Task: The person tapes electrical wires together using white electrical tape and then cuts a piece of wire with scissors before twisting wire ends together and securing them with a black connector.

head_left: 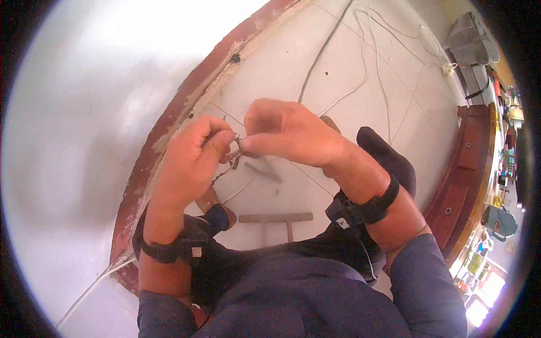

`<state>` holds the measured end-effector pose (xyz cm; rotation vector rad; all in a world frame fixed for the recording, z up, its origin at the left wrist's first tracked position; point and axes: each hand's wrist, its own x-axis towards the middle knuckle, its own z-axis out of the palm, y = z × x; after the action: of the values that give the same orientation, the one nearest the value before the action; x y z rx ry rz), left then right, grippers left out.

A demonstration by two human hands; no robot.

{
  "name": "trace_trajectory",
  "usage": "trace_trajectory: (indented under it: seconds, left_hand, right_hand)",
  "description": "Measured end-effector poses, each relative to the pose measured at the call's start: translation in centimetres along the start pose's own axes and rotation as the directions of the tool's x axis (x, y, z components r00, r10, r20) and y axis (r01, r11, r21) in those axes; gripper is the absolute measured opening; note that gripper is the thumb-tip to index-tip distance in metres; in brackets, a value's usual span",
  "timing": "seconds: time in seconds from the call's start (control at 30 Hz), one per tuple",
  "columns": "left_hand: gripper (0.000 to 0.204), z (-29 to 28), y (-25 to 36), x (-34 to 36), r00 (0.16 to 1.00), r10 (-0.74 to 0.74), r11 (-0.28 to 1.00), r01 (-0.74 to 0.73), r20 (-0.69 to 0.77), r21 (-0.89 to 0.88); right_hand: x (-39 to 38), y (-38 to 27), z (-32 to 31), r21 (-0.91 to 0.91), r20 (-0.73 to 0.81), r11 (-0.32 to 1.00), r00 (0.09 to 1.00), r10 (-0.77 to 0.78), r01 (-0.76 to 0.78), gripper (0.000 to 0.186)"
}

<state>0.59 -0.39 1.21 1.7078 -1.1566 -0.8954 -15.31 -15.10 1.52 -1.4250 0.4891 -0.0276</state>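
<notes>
My left hand [197,155] is closed, thumb and forefinger pinched on a small, tangled brownish strand [235,159], perhaps cord or wire, in the centre of the view. My right hand [287,129] is closed beside it, its thumb pressing on the same tangle, with the other fingers curled and partly hidden. Part of the strand dangles below my left hand. Beneath them, a short flat strip [262,170] shows on the tiled floor [332,84]. A T-shaped wooden piece [273,217] is farther down, between my legs.
A white wall [96,112] with reddish skirting [163,135] runs along the left. Loose cables [366,67] trail over the floor. A grey bag-like object [468,39] is at upper right. A dark red wooden cabinet [459,186] with a cluttered top runs along the right.
</notes>
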Motion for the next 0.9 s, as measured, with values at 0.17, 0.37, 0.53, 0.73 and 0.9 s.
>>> trace_trajectory:
  seconds: [0.17,0.37,0.53,0.73,0.9]
  left_hand:
    - [0.016,-0.2,0.3,0.2,0.998,-0.06,0.998,0.061,-0.018,0.026]
    - [0.026,-0.5,-0.3,0.3,0.965,-0.233,0.967,0.218,-0.121,-0.131]
    - [0.022,-0.8,-0.9,0.2,0.986,-0.164,0.977,0.159,-0.023,-0.144]
    - [0.017,-0.8,0.3,0.2,0.998,-0.007,1.0,0.009,-0.069,0.019]
    - [0.017,-0.4,0.3,0.2,0.981,0.181,0.98,-0.175,-0.071,0.091]
  right_hand:
    - [0.1,0.5,-0.2,0.004,0.044,0.995,0.994,-0.101,0.101,0.017]
    - [0.0,0.2,-1.3,0.04,0.049,0.987,0.987,-0.155,0.153,0.03]
    - [0.0,-0.3,-2.0,0.109,0.099,0.99,0.99,-0.098,0.087,0.031]
    - [-0.2,-1.0,-2.6,-0.022,0.026,0.998,0.998,-0.053,0.054,0.031]
    - [-0.5,-1.4,-2.2,-0.102,0.022,0.994,0.999,-0.025,0.027,0.027]
